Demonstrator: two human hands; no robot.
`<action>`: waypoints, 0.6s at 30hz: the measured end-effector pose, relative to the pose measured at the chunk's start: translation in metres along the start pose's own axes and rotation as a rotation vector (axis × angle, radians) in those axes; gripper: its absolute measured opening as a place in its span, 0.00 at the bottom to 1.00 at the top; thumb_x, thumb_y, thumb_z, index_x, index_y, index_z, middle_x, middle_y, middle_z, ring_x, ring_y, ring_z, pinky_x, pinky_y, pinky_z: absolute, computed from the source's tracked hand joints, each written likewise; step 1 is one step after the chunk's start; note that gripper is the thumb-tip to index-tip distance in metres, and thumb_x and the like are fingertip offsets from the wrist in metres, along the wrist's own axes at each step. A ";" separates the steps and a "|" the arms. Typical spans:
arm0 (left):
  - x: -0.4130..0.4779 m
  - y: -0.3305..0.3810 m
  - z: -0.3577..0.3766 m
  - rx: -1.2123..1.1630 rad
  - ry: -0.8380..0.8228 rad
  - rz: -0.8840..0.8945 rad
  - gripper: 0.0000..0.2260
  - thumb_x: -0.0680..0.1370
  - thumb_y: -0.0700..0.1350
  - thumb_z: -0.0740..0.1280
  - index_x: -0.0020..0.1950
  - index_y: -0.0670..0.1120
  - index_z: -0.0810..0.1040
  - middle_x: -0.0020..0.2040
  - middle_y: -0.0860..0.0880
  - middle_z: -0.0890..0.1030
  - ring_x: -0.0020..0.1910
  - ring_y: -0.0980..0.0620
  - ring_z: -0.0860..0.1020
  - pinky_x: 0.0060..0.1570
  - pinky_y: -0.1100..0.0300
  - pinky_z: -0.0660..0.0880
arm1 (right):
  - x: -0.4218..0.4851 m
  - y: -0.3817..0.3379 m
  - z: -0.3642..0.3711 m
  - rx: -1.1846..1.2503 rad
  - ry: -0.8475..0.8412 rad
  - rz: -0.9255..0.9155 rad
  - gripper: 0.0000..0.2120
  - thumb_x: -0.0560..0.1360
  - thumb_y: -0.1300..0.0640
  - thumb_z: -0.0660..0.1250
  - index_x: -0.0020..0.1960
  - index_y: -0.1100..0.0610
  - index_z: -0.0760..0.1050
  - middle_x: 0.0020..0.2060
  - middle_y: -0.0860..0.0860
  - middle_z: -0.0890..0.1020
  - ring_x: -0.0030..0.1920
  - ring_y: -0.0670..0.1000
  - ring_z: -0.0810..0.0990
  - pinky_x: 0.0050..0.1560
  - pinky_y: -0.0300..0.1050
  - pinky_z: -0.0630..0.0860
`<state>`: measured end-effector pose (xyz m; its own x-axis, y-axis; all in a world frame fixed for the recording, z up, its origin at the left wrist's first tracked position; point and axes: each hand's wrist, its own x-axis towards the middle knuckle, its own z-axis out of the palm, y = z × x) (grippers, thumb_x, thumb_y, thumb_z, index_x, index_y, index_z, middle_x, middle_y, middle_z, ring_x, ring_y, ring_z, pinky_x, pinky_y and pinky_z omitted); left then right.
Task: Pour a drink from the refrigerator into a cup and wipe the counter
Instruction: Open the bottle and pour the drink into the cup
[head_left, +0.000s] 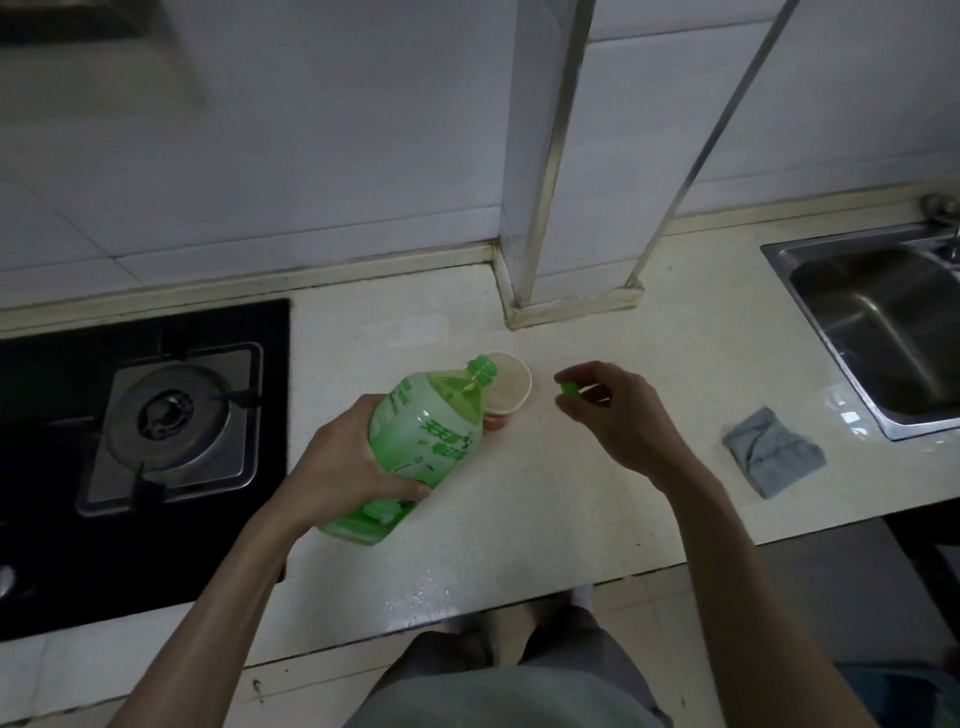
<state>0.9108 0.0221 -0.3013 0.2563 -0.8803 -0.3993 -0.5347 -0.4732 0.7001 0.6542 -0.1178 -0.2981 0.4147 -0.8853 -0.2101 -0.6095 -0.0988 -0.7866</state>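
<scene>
My left hand (343, 462) grips a green plastic drink bottle (415, 447) around its body and holds it tilted, neck toward the upper right. The open bottle mouth sits over the rim of a paper cup (511, 387) that stands on the pale counter (571, 519). The cup has a white inside and an orange lower wall. My right hand (618, 415) hovers just right of the cup and pinches the green bottle cap (570, 387) between thumb and fingers.
A folded grey-blue cloth (774, 452) lies on the counter near the steel sink (883, 322) at the right. A black gas hob with a burner (166, 421) fills the left. A tiled column (561, 208) stands behind the cup. Small droplets speckle the counter's front edge (431, 587).
</scene>
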 end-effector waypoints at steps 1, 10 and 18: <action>0.001 0.000 0.000 0.007 0.002 -0.003 0.39 0.58 0.49 0.84 0.63 0.56 0.68 0.51 0.60 0.78 0.48 0.65 0.76 0.40 0.70 0.70 | -0.001 0.005 0.003 0.008 -0.009 0.020 0.13 0.76 0.57 0.69 0.60 0.55 0.78 0.51 0.51 0.81 0.45 0.45 0.80 0.40 0.32 0.75; 0.004 0.003 0.009 0.065 0.008 -0.055 0.37 0.58 0.50 0.84 0.61 0.57 0.68 0.48 0.56 0.79 0.46 0.61 0.78 0.39 0.64 0.73 | -0.015 0.030 0.010 0.060 -0.020 0.082 0.10 0.76 0.56 0.69 0.57 0.56 0.79 0.46 0.51 0.81 0.39 0.41 0.78 0.35 0.28 0.72; 0.006 0.008 0.016 0.087 0.006 -0.092 0.36 0.59 0.50 0.83 0.62 0.54 0.71 0.49 0.57 0.79 0.45 0.60 0.77 0.37 0.64 0.71 | -0.016 0.038 0.013 0.064 -0.035 0.098 0.12 0.76 0.55 0.69 0.59 0.55 0.78 0.49 0.52 0.82 0.45 0.48 0.81 0.42 0.34 0.75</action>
<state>0.8955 0.0137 -0.3072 0.3126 -0.8334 -0.4557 -0.5767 -0.5478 0.6061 0.6330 -0.1016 -0.3322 0.3788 -0.8730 -0.3072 -0.6047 0.0178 -0.7963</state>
